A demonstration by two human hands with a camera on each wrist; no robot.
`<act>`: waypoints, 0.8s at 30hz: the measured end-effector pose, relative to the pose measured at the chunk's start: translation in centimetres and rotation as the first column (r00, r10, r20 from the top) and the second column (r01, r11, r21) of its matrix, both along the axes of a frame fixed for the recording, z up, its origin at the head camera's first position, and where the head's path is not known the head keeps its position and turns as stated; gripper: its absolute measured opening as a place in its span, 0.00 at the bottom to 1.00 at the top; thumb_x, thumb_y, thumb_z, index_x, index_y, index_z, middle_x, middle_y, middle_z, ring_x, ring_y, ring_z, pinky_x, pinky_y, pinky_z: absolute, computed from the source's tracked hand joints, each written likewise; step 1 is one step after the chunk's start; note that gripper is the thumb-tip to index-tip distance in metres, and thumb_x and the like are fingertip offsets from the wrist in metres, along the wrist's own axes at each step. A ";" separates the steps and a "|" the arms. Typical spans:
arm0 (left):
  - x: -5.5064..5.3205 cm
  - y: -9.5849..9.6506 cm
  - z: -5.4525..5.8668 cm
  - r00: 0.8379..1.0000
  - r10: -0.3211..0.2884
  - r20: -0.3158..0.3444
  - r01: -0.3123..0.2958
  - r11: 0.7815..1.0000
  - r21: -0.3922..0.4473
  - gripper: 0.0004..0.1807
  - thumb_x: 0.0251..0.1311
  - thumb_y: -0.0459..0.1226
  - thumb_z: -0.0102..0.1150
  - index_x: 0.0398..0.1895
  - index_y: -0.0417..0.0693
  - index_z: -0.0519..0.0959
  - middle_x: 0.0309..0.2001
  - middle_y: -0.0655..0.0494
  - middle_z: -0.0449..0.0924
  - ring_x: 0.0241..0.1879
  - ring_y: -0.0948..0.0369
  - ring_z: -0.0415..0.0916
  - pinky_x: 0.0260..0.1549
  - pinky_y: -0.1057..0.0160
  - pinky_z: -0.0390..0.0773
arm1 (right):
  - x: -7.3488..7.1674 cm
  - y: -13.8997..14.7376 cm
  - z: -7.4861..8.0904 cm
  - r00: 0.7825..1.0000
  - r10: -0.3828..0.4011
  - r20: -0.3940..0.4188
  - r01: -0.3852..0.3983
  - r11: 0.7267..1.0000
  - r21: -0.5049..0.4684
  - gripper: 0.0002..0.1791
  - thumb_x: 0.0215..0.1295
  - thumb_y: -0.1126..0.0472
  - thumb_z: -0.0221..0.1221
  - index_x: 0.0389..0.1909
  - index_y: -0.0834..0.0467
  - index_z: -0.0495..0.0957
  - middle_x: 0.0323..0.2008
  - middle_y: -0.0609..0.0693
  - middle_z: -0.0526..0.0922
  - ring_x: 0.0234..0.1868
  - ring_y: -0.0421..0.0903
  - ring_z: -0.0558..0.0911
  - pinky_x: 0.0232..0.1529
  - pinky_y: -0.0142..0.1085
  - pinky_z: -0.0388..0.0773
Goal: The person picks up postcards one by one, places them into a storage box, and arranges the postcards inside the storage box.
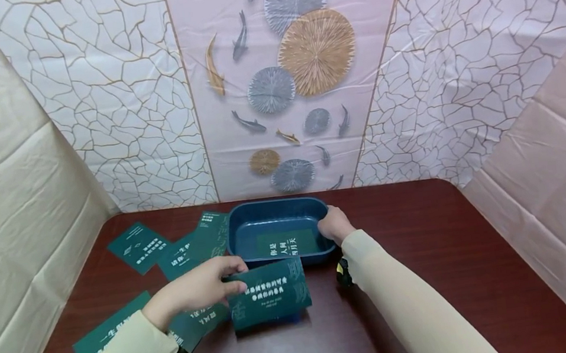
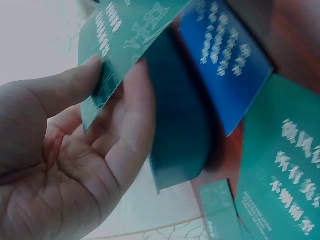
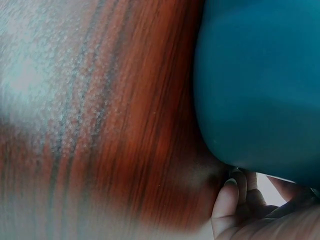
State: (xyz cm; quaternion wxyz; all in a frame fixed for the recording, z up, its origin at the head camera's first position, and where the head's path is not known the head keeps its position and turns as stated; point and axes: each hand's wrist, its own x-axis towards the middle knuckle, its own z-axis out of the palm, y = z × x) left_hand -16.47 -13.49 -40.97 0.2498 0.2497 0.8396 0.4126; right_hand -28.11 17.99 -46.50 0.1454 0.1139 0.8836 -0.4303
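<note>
My left hand [image 1: 203, 285] pinches a dark green printed card [image 1: 271, 294] by its left edge, thumb on the printed face and fingers behind. The card is tilted in front of a blue rectangular basin [image 1: 247, 232]. A blue card [image 2: 225, 65] lies on the table under it in the left wrist view. My right hand [image 1: 336, 224] grips the basin's right end, fingers curled at the rim; the right wrist view shows the fingertips [image 3: 227, 197] against its outer wall. Inside the basin lies a green card [image 1: 286, 243] with white characters.
Several green cards lie on the left of the brown table [image 1: 432, 252], among them one at the far left [image 1: 139, 247], one beside the basin [image 1: 207, 237] and one partly under my left forearm [image 1: 105, 331]. Patterned cloth [image 1: 133, 101] hangs behind the table.
</note>
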 end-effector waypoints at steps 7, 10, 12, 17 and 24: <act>-1.6 0.7 0.2 0.964 0.248 -0.099 -0.236 0.964 0.122 0.10 0.67 0.38 0.57 0.49 0.49 0.75 0.55 0.47 0.75 0.35 0.56 0.81 0.35 0.55 0.81 | 0.1 0.1 0.0 1.000 0.000 0.003 0.000 1.000 -0.008 0.35 0.69 0.71 0.45 0.75 0.62 0.46 0.73 0.60 0.52 0.68 0.57 0.60 0.57 0.50 0.70; -2.3 1.2 0.2 0.936 0.329 -0.123 -0.310 0.938 0.153 0.08 0.68 0.38 0.57 0.48 0.50 0.75 0.53 0.47 0.76 0.37 0.56 0.81 0.33 0.57 0.82 | 0.1 0.1 0.0 1.000 -0.001 -0.006 0.001 1.000 -0.015 0.34 0.69 0.72 0.45 0.75 0.63 0.47 0.73 0.60 0.53 0.68 0.58 0.61 0.58 0.52 0.69; -2.7 1.5 0.2 0.919 0.365 -0.150 -0.340 0.925 0.167 0.08 0.68 0.38 0.56 0.48 0.51 0.75 0.48 0.49 0.77 0.38 0.58 0.81 0.32 0.59 0.82 | 0.1 0.1 0.0 1.000 -0.005 -0.013 0.005 1.000 -0.014 0.34 0.69 0.72 0.45 0.75 0.63 0.47 0.72 0.61 0.53 0.68 0.58 0.61 0.59 0.52 0.69; -3.5 2.2 0.3 0.878 0.427 -0.218 -0.391 0.901 0.191 0.07 0.69 0.38 0.56 0.47 0.50 0.75 0.43 0.52 0.77 0.34 0.59 0.80 0.32 0.60 0.81 | 0.2 -0.1 0.0 1.000 -0.010 -0.019 0.010 1.000 -0.008 0.34 0.68 0.72 0.45 0.74 0.63 0.48 0.72 0.61 0.55 0.69 0.59 0.60 0.60 0.53 0.67; -5.0 3.7 0.4 0.866 0.445 -0.228 -0.402 0.891 0.213 0.06 0.70 0.39 0.54 0.47 0.51 0.75 0.44 0.53 0.77 0.30 0.57 0.80 0.31 0.59 0.80 | 0.2 -0.2 0.0 1.000 -0.017 -0.020 0.017 1.000 -0.004 0.34 0.68 0.72 0.45 0.74 0.63 0.48 0.72 0.61 0.54 0.69 0.59 0.60 0.60 0.53 0.67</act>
